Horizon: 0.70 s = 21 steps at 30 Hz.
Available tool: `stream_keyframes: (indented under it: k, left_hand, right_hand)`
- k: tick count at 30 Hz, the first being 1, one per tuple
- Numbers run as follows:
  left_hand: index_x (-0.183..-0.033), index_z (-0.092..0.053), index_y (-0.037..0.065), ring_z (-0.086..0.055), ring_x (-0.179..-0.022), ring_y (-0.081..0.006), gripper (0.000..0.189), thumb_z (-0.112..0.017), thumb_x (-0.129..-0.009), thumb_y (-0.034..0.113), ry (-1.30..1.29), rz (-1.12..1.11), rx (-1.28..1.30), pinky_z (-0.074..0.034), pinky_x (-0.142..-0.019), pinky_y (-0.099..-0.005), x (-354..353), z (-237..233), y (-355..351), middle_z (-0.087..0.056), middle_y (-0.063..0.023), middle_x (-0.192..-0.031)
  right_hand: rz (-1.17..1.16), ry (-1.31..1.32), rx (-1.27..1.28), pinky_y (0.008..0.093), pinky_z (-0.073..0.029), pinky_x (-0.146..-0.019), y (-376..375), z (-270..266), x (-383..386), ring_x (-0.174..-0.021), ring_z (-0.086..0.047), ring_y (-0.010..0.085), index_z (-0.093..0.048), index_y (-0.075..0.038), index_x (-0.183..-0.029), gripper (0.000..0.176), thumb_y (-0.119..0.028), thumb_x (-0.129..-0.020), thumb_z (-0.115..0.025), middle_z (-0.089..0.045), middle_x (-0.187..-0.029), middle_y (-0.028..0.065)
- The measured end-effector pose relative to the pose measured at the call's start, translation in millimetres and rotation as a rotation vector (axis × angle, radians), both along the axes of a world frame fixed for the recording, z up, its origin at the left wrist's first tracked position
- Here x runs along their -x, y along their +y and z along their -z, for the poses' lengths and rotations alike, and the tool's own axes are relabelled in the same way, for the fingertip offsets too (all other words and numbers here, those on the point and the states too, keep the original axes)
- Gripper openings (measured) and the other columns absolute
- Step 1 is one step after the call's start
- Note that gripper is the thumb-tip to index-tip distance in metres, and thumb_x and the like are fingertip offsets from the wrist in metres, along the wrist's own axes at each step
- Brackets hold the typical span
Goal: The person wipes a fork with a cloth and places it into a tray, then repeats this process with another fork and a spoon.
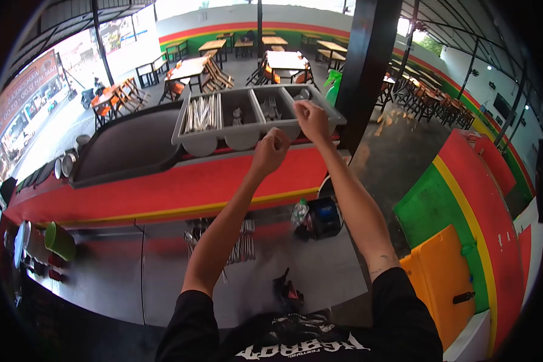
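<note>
A grey cutlery tray (253,129) with four compartments stands on the red counter ledge. Its left compartment holds a bundle of thin wrapped sticks (201,114), and forks (271,108) lie in the third. My left hand (271,151) is at the tray's front edge, fingers curled; what they hold, if anything, is too small to make out. Over the right compartment, beside a spoon (303,94), is my right hand (312,120), its fingers pinched together; its contents cannot be made out. More cutlery (242,244) lies on the lower metal counter, partly behind my left forearm.
A large dark tray (127,142) lies left on the ledge. Below are a green cup (60,241), a plastic bottle (300,212) and a black container (324,217). A green spray bottle (333,87) and black post (368,78) stand behind the tray's right end.
</note>
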<state>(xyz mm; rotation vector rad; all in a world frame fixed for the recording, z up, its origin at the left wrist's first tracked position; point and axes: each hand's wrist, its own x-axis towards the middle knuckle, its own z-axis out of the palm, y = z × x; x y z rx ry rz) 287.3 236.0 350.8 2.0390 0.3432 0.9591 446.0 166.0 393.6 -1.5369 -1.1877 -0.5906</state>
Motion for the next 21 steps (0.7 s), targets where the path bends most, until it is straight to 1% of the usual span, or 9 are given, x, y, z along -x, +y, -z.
stream_keyframes:
  k: [2,4,7,8,10,12,14,18,21]
  left_hand:
    - [-0.096,-0.062,0.001,-0.066,-0.063,-0.0288,0.027,-0.065,-0.092,0.027,0.043,0.041,0.065,-0.049,-0.058,-0.0434,9.8,44.8,1.8,-0.064,-0.0147,-0.068]
    - [-0.096,-0.062,0.001,-0.067,-0.066,-0.0322,0.026,-0.063,-0.092,0.027,0.108,0.002,0.078,-0.049,-0.059,-0.044,27.9,99.9,1.5,-0.065,-0.0166,-0.069]
    - [-0.094,-0.061,0.0,-0.069,-0.074,-0.039,0.027,-0.06,-0.091,0.027,0.265,-0.158,-0.038,-0.052,-0.062,-0.0461,53.8,241.6,14.1,-0.066,-0.02,-0.075]
    - [-0.095,-0.06,0.001,-0.068,-0.08,-0.0409,0.027,-0.059,-0.091,0.027,0.445,-0.143,-0.019,-0.053,-0.066,-0.048,75.9,257.0,7.6,-0.067,-0.0211,-0.084]
    - [-0.097,-0.059,0.002,-0.066,-0.095,-0.041,0.028,-0.06,-0.089,0.029,0.671,-0.199,0.046,-0.053,-0.075,-0.05,116.6,296.7,-10.0,-0.066,-0.0199,-0.101]
    - [-0.099,-0.058,0.005,-0.062,-0.105,-0.0372,0.027,-0.063,-0.089,0.03,0.765,-0.343,0.022,-0.05,-0.083,-0.05,148.6,353.0,-34.0,-0.063,-0.0156,-0.108]
    - [-0.1,-0.059,0.009,-0.058,-0.11,-0.033,0.025,-0.065,-0.088,0.03,0.844,-0.479,-0.132,-0.046,-0.086,-0.0495,169.3,386.5,-53.5,-0.059,-0.0116,-0.108]
    - [-0.101,-0.056,0.013,-0.055,-0.099,-0.0275,0.016,-0.065,-0.089,0.021,0.663,-0.556,-0.239,-0.039,-0.081,-0.0473,181.6,404.8,-78.2,-0.055,-0.0069,-0.102]
    - [-0.105,-0.057,0.014,-0.055,-0.1,-0.0276,0.019,-0.065,-0.09,0.021,0.735,-0.608,-0.174,-0.038,-0.084,-0.0467,177.0,393.0,-91.8,-0.054,-0.0061,-0.102]
  right_hand:
    - [-0.072,-0.165,-0.155,0.0368,-0.049,-0.078,-16.6,16.6,20.2,-0.084,-0.062,0.0279,-0.068,-0.003,-0.101,0.011,-0.01,-0.094,-0.061,-0.066,-0.094,0.0108]
    - [-0.072,-0.169,-0.2,0.0378,-0.048,-0.082,-47.7,68.6,58.6,-0.091,-0.062,0.0291,-0.066,-0.003,-0.104,0.012,-0.008,-0.094,-0.061,-0.066,-0.096,0.0118]
    - [-0.257,0.29,0.158,0.0402,-0.048,-0.089,-121.6,221.4,133.8,-0.102,-0.063,0.0319,-0.065,-0.002,-0.108,0.02,-0.013,-0.091,-0.066,-0.066,-0.106,0.0162]
    - [-0.219,0.133,0.313,0.0427,-0.047,-0.096,-153.5,299.4,150.8,-0.111,-0.061,0.0329,-0.064,-0.003,-0.115,0.03,-0.017,-0.089,-0.069,-0.064,-0.118,0.0176]
    - [-0.519,0.352,0.644,0.0457,-0.042,-0.105,-229.9,365.0,212.6,-0.125,-0.054,0.0332,-0.063,-0.008,-0.124,0.039,-0.02,-0.088,-0.07,-0.06,-0.13,0.0158]
    - [-0.421,-0.025,0.851,0.046,-0.04,-0.107,-293.4,391.7,250.5,-0.133,-0.049,0.0309,-0.063,-0.01,-0.125,0.04,-0.021,-0.088,-0.069,-0.058,-0.137,0.0127]
    - [-0.401,0.128,0.834,0.0457,-0.039,-0.108,-296.9,404.9,246.7,-0.137,-0.046,0.0298,-0.062,-0.011,-0.126,0.041,-0.022,-0.087,-0.068,-0.056,-0.14,0.0103]
    - [-0.295,0.229,0.81,0.0444,-0.039,-0.107,-287.3,408.7,238.5,-0.137,-0.045,0.0284,-0.064,-0.013,-0.121,0.038,-0.017,-0.084,-0.07,-0.057,-0.138,0.0067]
    - [-0.185,0.265,0.703,0.0434,-0.041,-0.103,-274.2,409.9,237.2,-0.132,-0.05,0.0267,-0.065,-0.014,-0.112,0.032,-0.015,-0.081,-0.073,-0.062,-0.129,0.0044]
